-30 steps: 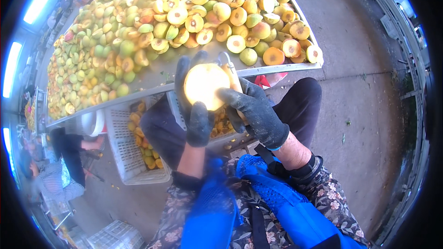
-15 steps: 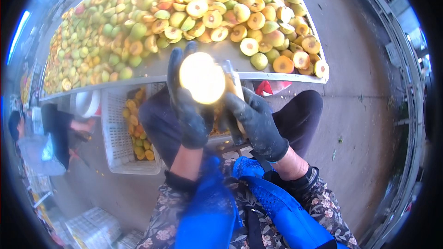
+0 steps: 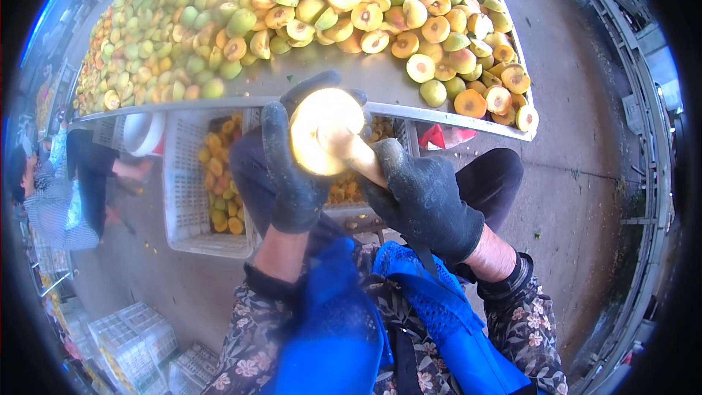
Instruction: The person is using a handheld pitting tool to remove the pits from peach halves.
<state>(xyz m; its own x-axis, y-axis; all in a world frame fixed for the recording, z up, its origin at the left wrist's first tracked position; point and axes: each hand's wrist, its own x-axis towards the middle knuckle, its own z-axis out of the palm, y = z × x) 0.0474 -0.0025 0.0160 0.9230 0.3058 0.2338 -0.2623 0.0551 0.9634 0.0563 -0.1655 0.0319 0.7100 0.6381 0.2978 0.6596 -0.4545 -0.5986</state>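
Observation:
My gloved left hand [image 3: 292, 168] cups a halved peach [image 3: 311, 128], whose round cut face is washed out by glare. A tool with a pale, wood-coloured handle [image 3: 368, 163] is gripped in my gloved right hand [image 3: 428, 197]. Its far end meets the middle of the cut face; the glare hides the tip's shape. Both hands are just in front of the metal table's near edge, above my lap. On the metal table [image 3: 329, 66], a big heap of halved peaches [image 3: 322, 7] lies beyond them, several cut side up with stones or hollows showing.
Under the table's edge stands a white plastic crate [image 3: 183, 205] holding peach halves [image 3: 223, 175]. A white bucket [image 3: 144, 134] is beside it. Another person [image 3: 62, 190] sits at the far left. More crates [image 3: 135, 344] stand at the lower left, and a metal railing [image 3: 651, 197] runs along the right.
My right hand has turned the tool so that its end now reaches the peach's cut face; before, it was held upright beside the fruit. The view has shifted slightly.

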